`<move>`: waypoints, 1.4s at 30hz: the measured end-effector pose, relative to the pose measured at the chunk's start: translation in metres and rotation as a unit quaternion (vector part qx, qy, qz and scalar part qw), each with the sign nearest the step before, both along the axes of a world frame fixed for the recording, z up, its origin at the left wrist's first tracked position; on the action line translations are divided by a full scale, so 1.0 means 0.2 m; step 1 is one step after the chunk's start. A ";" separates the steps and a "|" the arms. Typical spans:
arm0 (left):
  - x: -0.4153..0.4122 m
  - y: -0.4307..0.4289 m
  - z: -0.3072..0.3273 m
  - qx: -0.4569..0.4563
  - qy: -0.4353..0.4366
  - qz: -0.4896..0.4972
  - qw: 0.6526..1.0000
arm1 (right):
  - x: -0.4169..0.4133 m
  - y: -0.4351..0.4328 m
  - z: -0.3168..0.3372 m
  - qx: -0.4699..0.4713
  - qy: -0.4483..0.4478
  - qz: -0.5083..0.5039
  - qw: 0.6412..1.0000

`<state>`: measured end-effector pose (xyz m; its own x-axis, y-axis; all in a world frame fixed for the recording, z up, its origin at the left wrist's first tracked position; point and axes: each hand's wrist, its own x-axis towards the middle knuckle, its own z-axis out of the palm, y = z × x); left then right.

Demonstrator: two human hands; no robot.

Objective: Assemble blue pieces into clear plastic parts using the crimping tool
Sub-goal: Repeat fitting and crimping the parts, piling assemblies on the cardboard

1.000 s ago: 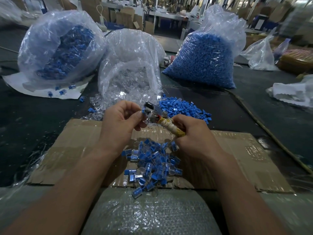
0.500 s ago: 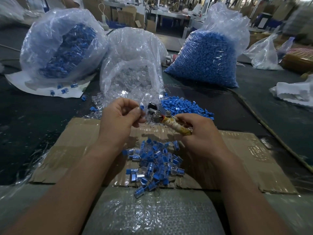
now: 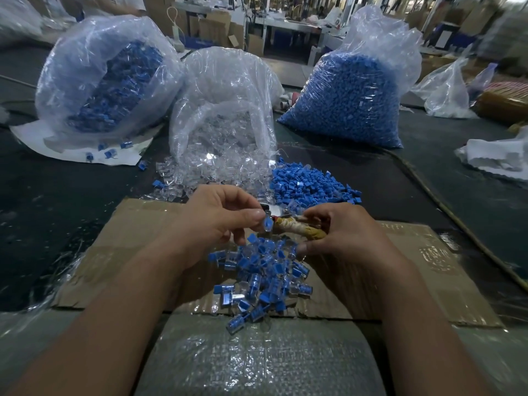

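where bags (image 3: 381,32) stand, blue pieces (image 3: 345,110), clear parts (image 3: 225,141) inside

Three bags (image 3: 225,115) wall off the upper frame. Bare dark tabletop (image 3: 43,224) lies open at mid-left. Finished pieces (image 3: 263,275) clutter the centre cardboard (image 3: 428,267).

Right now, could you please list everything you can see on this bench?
bag of blue pieces: one, blue fill, back right.
bag of blue parts: one, blue fill, back left.
bag of clear plastic parts: one, clear, centre, open.
loose blue pieces: heap, blue, beyond the cardboard.
assembled pieces: pile, blue and clear, on cardboard.
cardboard: one, brown, under the hands.
crimping tool: one, metal, tan-wrapped handle, right hand.
left hand: one, pinching a blue piece by the tool.
right hand: one, gripping tool handle.
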<state>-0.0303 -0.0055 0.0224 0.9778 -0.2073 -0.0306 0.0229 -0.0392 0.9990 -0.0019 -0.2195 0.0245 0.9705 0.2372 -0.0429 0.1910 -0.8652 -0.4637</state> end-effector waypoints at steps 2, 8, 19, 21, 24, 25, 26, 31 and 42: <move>0.00 -0.01 0.00 0.001 0.001 -0.024 1.000 | 0.00 0.00 -0.01 -0.006 -0.001 0.001 1.000; 0.00 -0.02 -0.01 0.012 -0.013 -0.043 0.999 | 0.02 0.00 -0.04 -0.027 -0.009 0.000 1.000; 0.00 -0.02 -0.02 0.042 -0.019 -0.031 0.998 | 0.01 0.01 -0.03 -0.008 0.035 0.012 0.999; 0.00 -0.01 -0.02 0.029 -0.015 0.004 0.999 | 0.01 0.01 -0.03 -0.006 0.040 0.015 0.999; 0.01 -0.01 -0.02 0.005 -0.022 0.056 0.998 | 0.01 0.00 -0.02 -0.006 0.047 0.020 0.999; 0.02 -0.01 -0.02 0.000 -0.027 0.071 0.997 | 0.01 0.00 -0.02 -0.004 0.050 0.022 0.998; 0.02 -0.01 -0.02 -0.002 -0.031 0.084 0.996 | 0.01 -0.01 -0.01 0.000 0.053 0.024 0.998; 0.02 -0.01 -0.01 -0.005 -0.037 0.121 0.992 | 0.01 -0.02 -0.02 0.016 0.052 0.025 0.998; 0.03 0.00 -0.02 0.007 -0.039 0.172 0.984 | 0.05 -0.08 -0.01 0.115 -0.073 -0.073 0.988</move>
<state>-0.0251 -0.0064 0.0193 0.9895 0.1371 0.0463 -0.0389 -0.0559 0.9977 0.0080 -0.2360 0.0225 0.9869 0.0819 0.1387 0.1515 -0.7640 -0.6272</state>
